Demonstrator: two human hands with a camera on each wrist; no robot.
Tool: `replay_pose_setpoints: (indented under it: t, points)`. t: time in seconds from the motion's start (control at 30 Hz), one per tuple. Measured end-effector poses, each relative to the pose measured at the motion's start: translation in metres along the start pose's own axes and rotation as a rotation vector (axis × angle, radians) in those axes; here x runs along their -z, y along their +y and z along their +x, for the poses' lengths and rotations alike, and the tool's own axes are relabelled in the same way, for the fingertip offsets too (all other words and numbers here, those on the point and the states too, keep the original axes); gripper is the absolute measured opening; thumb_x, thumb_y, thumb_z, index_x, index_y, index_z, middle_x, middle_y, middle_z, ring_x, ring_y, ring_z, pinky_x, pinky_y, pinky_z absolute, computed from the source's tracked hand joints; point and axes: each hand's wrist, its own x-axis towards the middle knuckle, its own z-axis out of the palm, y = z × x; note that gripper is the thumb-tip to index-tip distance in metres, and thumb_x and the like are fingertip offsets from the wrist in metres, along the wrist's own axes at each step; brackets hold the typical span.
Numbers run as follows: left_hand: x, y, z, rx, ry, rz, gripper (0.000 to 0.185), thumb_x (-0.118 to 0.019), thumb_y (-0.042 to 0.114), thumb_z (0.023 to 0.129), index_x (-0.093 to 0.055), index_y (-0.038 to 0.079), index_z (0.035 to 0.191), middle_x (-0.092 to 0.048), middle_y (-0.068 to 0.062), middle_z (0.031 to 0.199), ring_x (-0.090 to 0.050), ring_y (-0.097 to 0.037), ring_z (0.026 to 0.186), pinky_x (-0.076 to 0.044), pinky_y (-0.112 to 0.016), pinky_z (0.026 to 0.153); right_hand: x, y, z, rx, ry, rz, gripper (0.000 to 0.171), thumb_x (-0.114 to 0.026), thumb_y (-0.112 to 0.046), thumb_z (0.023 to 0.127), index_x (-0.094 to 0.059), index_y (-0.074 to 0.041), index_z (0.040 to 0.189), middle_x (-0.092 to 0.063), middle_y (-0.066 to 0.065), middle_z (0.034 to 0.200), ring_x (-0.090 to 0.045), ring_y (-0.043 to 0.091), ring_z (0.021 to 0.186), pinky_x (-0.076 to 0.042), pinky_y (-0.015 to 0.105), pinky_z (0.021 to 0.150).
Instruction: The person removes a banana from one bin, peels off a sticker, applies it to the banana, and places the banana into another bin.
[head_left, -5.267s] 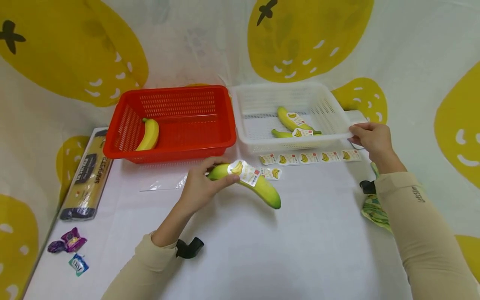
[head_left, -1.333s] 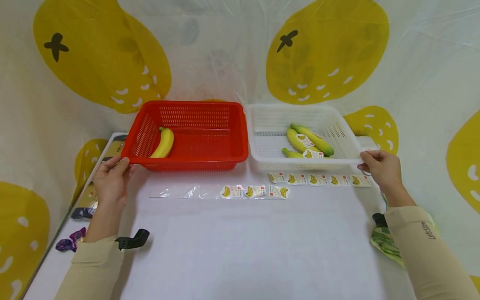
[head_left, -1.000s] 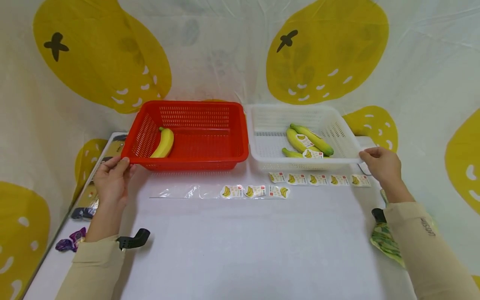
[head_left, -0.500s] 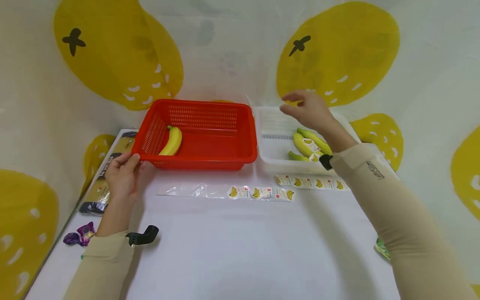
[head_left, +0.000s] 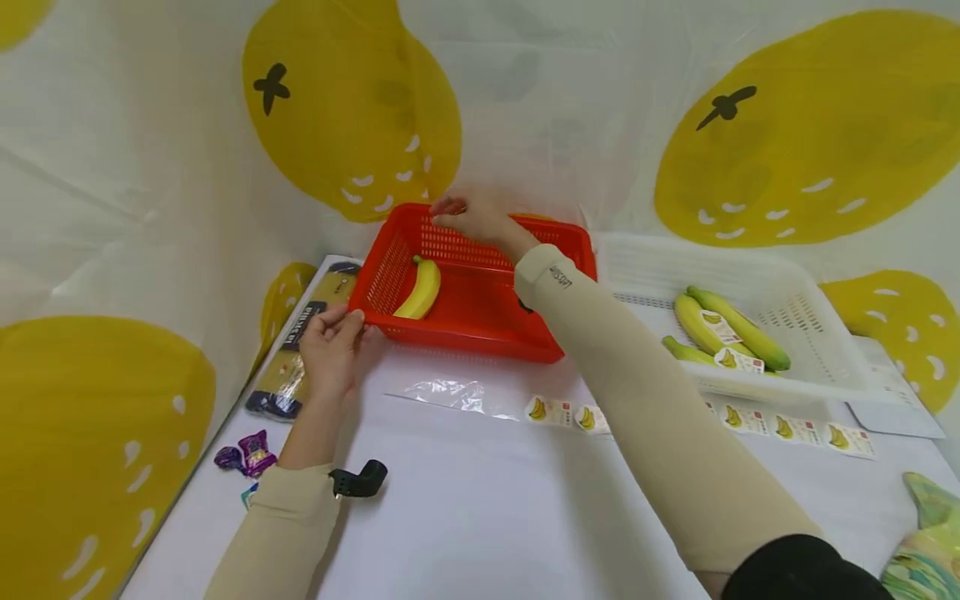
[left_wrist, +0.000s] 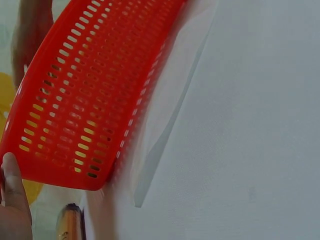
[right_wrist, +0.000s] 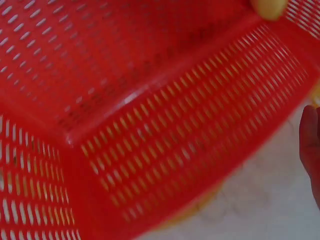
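Observation:
A red mesh basket [head_left: 465,337] stands at the back of the white table, with one yellow banana [head_left: 420,287] lying along its left side. My left hand [head_left: 345,321] grips the basket's near left corner, the thumb on the rim; the left wrist view shows the basket's outer wall [left_wrist: 90,100] and that thumb [left_wrist: 10,190]. My right hand [head_left: 450,212] reaches across to the far rim with its fingers stretched out and holds nothing. The right wrist view looks into the red basket [right_wrist: 165,130], with the banana's tip [right_wrist: 270,6] at the top edge.
A white basket [head_left: 787,387] to the right holds three stickered bananas [head_left: 720,325]. Strips of banana stickers [head_left: 558,411] and clear backing film [head_left: 450,392] lie before the baskets. A spaghetti pack [head_left: 300,350] and wrapped candies [head_left: 243,457] sit left; a green cloth [head_left: 926,542] lies at the right edge.
My right hand let go of the white basket's corner and swung left, over to the red basket's far rim. My left hand stayed on the red basket's corner. The head view turned left.

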Motion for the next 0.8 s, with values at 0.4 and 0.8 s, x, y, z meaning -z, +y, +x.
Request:
replay_pose_setpoints:
  t: [0.4,0.8]
  points:
    - [-0.016,-0.006,-0.022,0.025,-0.026,0.061,0.027,-0.066,0.013,0.099,-0.055,0.01,0.124,-0.066,0.003,0.095,-0.07,-0.011,0.081,-0.061,-0.029,0.084,-0.054,0.034,0.001,-0.314,-0.138,0.132,0.051,-0.071,-0.035,0.096,-0.058,-0.015,0.141,-0.053,0.008,0.146,-0.053,0.026,0.123,-0.05,0.042,0.108]
    - [-0.013,-0.001,-0.027,0.023,-0.031,0.106,0.032,-0.066,0.02,0.1,-0.053,0.012,0.129,-0.066,-0.002,0.107,-0.07,-0.016,0.092,-0.06,-0.032,0.091,-0.063,0.027,-0.001,-0.334,-0.208,0.139,0.054,-0.074,-0.022,0.094,-0.056,-0.011,0.144,-0.055,0.011,0.136,-0.059,0.024,0.104,-0.055,0.038,0.101]
